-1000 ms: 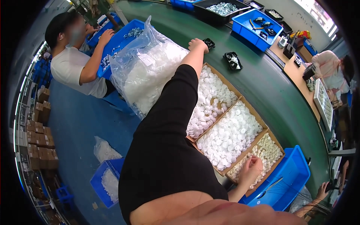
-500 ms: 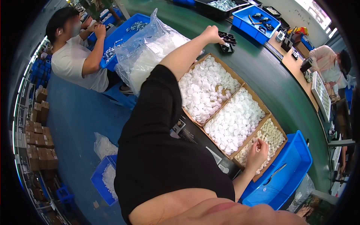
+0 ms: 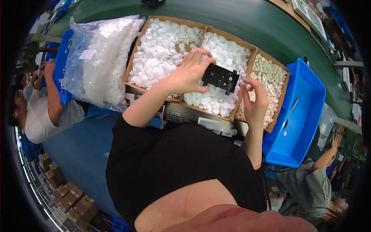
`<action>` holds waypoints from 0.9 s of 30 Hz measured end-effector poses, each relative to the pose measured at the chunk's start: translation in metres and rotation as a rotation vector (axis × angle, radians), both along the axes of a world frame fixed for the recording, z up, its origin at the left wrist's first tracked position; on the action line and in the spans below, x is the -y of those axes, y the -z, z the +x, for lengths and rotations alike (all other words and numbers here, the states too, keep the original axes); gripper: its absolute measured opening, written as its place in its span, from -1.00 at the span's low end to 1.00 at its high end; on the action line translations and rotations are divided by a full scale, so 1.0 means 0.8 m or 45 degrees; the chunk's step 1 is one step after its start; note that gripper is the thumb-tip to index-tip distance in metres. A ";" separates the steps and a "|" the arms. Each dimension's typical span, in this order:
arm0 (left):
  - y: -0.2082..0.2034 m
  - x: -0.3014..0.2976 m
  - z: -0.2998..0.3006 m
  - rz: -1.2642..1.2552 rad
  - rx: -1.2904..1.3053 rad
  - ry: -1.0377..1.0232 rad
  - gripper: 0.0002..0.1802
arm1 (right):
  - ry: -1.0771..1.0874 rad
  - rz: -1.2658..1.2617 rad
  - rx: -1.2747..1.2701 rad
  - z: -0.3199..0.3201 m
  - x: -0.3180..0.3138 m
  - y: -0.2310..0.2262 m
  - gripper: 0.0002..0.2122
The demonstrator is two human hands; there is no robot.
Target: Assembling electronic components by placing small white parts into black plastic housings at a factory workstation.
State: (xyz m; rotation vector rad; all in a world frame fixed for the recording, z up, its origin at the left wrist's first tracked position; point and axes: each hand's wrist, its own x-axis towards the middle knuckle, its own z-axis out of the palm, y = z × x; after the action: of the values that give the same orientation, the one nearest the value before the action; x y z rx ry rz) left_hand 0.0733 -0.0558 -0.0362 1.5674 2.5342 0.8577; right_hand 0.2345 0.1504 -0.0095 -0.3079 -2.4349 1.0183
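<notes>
My left hand (image 3: 189, 73) grips a black plastic housing (image 3: 220, 79) by its left end, above the middle section of a divided cardboard tray (image 3: 254, 58). Small round fittings and a few posts show on the housing's upper face. Close to its right end is my right hand (image 3: 256, 101), thumb and forefinger bent toward each other; anything between them is too small to make out. Below the hands lie white plastic discs (image 3: 216, 101) in the middle section and more white discs (image 3: 152, 62) in the left one. The right section holds small cream-coloured parts (image 3: 268, 75).
A clear bag of white parts (image 3: 104, 58) rests left of the tray, against a blue bin (image 3: 63, 73). An open blue bin (image 3: 299, 120) stands right of it, a thin tool inside. The green belt (image 3: 247, 23) runs behind. Co-workers sit at far left and lower right.
My left hand has brought a black housing from the belt back over the tray. My right hand has risen out of the cream parts toward it. The view has turned rightward.
</notes>
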 end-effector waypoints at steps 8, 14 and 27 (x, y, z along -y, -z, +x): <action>0.011 0.002 0.006 0.024 0.080 0.040 -0.16 | -0.138 -0.084 0.104 -0.010 0.030 0.014 -0.75; 0.010 0.003 0.006 0.027 0.067 0.041 -0.16 | -0.174 0.135 -0.033 -0.010 0.031 0.026 -0.77; 0.013 0.004 0.004 0.007 0.037 0.034 -0.16 | -0.242 0.207 -0.109 -0.014 0.021 0.028 -0.80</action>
State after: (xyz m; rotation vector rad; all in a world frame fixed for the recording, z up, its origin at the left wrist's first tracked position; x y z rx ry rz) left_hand 0.0761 -0.0588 -0.0462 1.5744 2.4878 0.8786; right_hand 0.2234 0.1340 -0.0322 0.0222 -2.4843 0.8832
